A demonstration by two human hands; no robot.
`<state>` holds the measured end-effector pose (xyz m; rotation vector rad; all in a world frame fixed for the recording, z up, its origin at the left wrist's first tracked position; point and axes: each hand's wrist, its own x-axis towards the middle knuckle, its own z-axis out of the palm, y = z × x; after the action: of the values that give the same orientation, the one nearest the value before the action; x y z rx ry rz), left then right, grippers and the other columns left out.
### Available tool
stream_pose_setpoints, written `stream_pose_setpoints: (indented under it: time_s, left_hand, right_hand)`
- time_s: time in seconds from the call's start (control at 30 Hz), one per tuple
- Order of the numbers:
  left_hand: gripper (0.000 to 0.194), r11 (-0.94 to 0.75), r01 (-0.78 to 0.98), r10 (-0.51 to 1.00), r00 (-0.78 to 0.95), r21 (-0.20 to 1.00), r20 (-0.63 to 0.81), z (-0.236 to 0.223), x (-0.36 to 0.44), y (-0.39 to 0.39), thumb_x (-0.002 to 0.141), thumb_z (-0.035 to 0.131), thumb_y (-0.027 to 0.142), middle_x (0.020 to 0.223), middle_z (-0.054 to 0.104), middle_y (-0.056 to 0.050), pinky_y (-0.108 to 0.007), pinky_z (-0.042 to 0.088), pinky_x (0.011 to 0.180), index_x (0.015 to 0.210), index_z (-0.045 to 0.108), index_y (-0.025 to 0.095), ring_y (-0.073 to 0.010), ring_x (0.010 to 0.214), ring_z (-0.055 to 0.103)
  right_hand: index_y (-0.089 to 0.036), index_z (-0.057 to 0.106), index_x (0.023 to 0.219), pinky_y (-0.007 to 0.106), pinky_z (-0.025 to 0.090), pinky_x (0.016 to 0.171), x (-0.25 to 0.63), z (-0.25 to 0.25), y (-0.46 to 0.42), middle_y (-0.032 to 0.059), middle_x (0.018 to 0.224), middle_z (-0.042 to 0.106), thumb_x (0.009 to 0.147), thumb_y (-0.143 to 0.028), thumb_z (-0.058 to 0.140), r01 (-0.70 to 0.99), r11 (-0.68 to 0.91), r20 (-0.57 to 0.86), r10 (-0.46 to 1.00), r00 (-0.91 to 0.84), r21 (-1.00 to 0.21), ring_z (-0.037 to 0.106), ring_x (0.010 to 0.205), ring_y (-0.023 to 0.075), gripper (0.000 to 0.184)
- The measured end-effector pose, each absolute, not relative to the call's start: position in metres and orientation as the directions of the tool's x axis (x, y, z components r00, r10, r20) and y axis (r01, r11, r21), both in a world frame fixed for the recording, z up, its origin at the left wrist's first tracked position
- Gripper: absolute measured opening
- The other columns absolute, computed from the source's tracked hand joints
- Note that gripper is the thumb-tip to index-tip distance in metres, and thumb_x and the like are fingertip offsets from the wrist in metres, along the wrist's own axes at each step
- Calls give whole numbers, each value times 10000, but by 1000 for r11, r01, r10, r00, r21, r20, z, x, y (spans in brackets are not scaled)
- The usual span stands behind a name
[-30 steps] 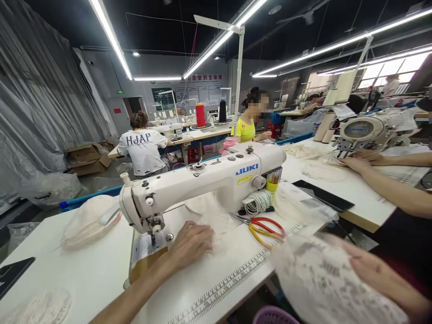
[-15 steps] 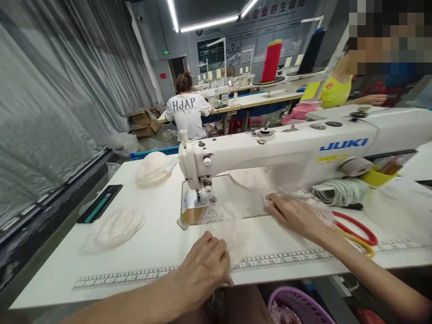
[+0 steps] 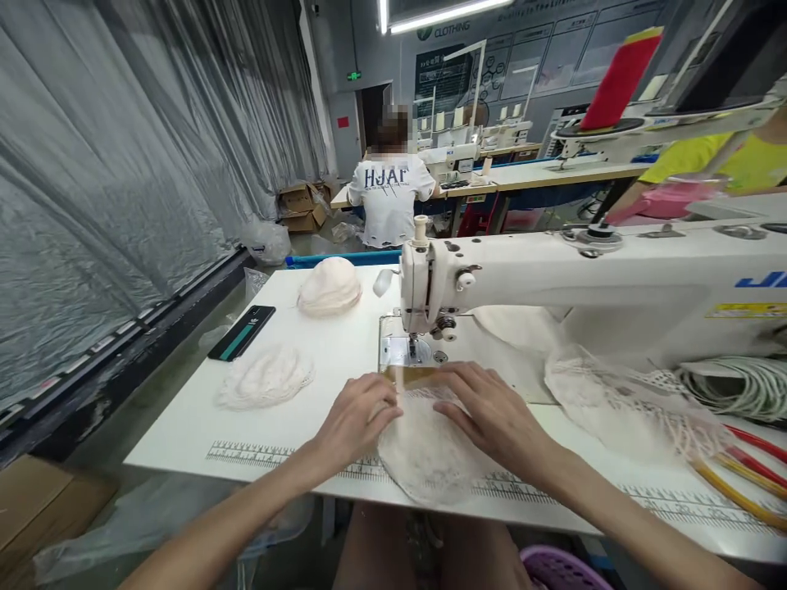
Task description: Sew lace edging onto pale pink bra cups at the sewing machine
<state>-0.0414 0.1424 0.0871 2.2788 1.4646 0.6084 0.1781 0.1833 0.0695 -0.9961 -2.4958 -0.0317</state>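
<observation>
A rounded white lace fabric piece (image 3: 427, 467) lies at the table's front edge, just before the needle area of a white sewing machine (image 3: 424, 287). At its left upper edge my left hand (image 3: 360, 414) is closed, thumb and fingers pinching the lace by a narrow pale strip. My right hand (image 3: 495, 414) rests over the right side of the lace, fingers stretched out and thumb apart. The presser foot (image 3: 413, 348) stands just beyond my fingertips. Another white lace piece (image 3: 590, 401) lies to the right of my right hand.
On the left are a stack of pale cups (image 3: 330, 287), a lace pile (image 3: 267, 377) and a dark phone-like box (image 3: 242, 333). Rightward lie a coiled pale cord (image 3: 738, 385) and red-handled scissors (image 3: 759, 449). A measuring tape (image 3: 252, 453) runs along the front edge. A co-worker (image 3: 390, 192) sits ahead.
My right hand has come left from beside the machine bed onto the lace. My left hand has moved up to the lace's edge near the needle. The view has turned rightward relative to the hands' table.
</observation>
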Motion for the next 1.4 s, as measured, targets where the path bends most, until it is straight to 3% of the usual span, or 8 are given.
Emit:
stream_pose_setpoints:
  time_s: [0.13, 0.23, 0.47, 0.67, 0.9, 1.13, 1.27, 1.4]
  left_hand:
    - [338, -229, 881, 972, 233, 414, 41, 73, -34, 157, 797, 600, 408, 991, 573, -72, -351, 413, 775, 1025, 542, 167, -231, 911, 520]
    - [288, -210, 878, 969, 246, 431, -30, 65, -27, 163, 767, 633, 345, 852, 574, -31, -353, 404, 773, 972, 532, 171, -221, 851, 517]
    - [21, -214, 685, 955, 298, 696, 1, 73, -18, 158, 763, 549, 182, 785, 537, 6, -283, 387, 709, 765, 529, 176, -156, 766, 491]
    - [174, -7, 339, 942, 319, 941, -108, 90, -9, 141, 720, 616, 219, 693, 556, 15, -249, 401, 639, 872, 565, 154, -126, 670, 521]
    - [369, -34, 229, 903, 423, 973, -68, 101, -2, 117, 719, 585, 117, 727, 572, -2, -248, 402, 682, 1086, 572, 152, -129, 732, 546]
    - [566, 4, 264, 883, 452, 964, -127, 115, 6, 99, 653, 662, 146, 947, 592, -47, -245, 394, 721, 1203, 529, 168, -170, 892, 529]
    - [276, 31, 336, 896, 407, 941, -175, 116, 14, 92, 710, 641, 313, 675, 481, 23, -222, 313, 583, 900, 643, 113, -97, 635, 414]
    - [146, 4, 295, 897, 421, 956, -134, 115, 17, 87, 684, 635, 250, 636, 436, 37, -215, 276, 536, 646, 596, 115, -76, 578, 365]
  right_hand:
    - [-177, 543, 993, 390, 411, 720, 156, 57, 205, 127, 1026, 599, 898, -233, 447, 640, 748, 356, 654, -667, -175, 531, 913, 267, 147]
    - [-193, 518, 817, 357, 408, 693, 160, 54, 207, 95, 948, 595, 882, -179, 428, 600, 762, 318, 647, -693, -245, 535, 840, 223, 112]
    - [-216, 472, 889, 328, 407, 721, 181, 66, 186, 25, 883, 569, 860, -253, 480, 506, 594, 134, 721, -680, -626, 513, 781, 176, 47]
    - [-189, 533, 799, 243, 368, 590, 189, 85, 169, -5, 727, 526, 882, -411, 467, 333, 366, 90, 779, -620, -869, 473, 661, 133, 246]
    - [-189, 548, 962, 254, 391, 606, 202, 92, 137, -23, 656, 514, 851, -391, 528, 279, 324, 144, 845, -515, -904, 477, 635, 136, 231]
    - [-188, 557, 948, 296, 459, 741, 209, 97, 120, 45, 890, 614, 810, -352, 582, 261, 398, 234, 839, -490, -879, 562, 835, 184, 216]
    - [-186, 548, 980, 298, 455, 764, 211, 100, 111, 45, 905, 607, 819, -333, 573, 233, 412, 247, 819, -518, -881, 562, 857, 185, 220]
    - [-193, 526, 1057, 285, 431, 746, 216, 102, 103, 23, 885, 567, 784, -369, 622, 334, 393, 150, 810, -567, -857, 529, 831, 174, 338]
